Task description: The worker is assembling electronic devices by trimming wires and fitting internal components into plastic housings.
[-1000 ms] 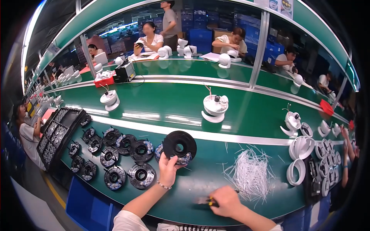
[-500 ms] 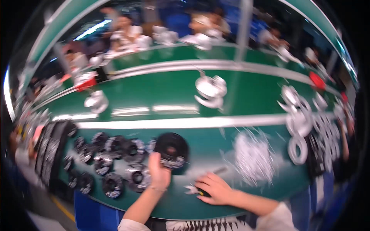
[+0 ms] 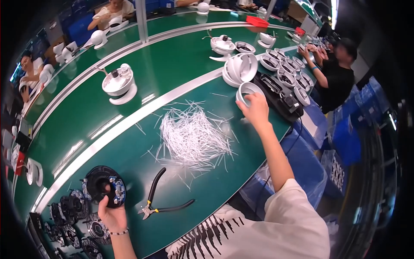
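Observation:
My left hand (image 3: 113, 219) holds up a round black housing (image 3: 95, 183) with a small circuit board on it, thumb at its lower edge. Far to the right, my right hand (image 3: 257, 111) has its fingers and thumb around the rim of a white plastic ring (image 3: 249, 87), beside stacked white rings (image 3: 230, 71). On the green table between the hands lies a pair of cutting pliers (image 3: 148, 210) with black handles, its jaws apart. A heap of thin white strips (image 3: 192, 137) spreads beyond the pliers.
More black housings (image 3: 69, 233) crowd the lower left. White lamp-like units stand on the green belt (image 3: 172, 71). Several white rings with dark centres (image 3: 286, 77) lie past a black device (image 3: 278, 97). Blue bins (image 3: 297, 168) stand at the right; co-workers sit around.
My view has swung to the right. The right hand has let go of the pliers and reached over to the white ring. My left hand still holds the black housing.

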### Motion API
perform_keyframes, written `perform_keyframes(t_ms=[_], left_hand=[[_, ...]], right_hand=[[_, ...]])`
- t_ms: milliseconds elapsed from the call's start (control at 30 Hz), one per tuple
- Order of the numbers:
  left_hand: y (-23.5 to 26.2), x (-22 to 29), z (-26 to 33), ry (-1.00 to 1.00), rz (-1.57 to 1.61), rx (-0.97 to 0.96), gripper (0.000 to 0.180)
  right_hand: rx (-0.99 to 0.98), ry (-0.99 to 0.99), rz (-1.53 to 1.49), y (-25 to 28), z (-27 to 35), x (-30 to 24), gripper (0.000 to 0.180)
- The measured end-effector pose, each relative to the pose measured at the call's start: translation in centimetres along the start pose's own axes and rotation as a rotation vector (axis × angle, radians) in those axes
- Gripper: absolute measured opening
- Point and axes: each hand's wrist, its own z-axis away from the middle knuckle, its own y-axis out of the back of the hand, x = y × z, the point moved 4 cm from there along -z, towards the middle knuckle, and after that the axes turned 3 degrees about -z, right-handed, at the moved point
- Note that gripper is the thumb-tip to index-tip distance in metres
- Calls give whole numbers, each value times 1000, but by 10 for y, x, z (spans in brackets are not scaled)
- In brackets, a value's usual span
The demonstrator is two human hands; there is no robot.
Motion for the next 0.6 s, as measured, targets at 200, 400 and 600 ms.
perform_keyframes(t_ms=[200, 400, 600], left_hand=[[-9, 5, 1, -3, 14, 111, 33], [-7, 14, -6, 25, 75, 104, 42], [-3, 27, -2, -79, -104, 93, 35]], right_hand=[[-110, -43, 200, -12, -18, -1, 35], [-63, 417, -202, 54, -6, -120, 15], [-297, 880, -441, 34, 45, -220, 16]])
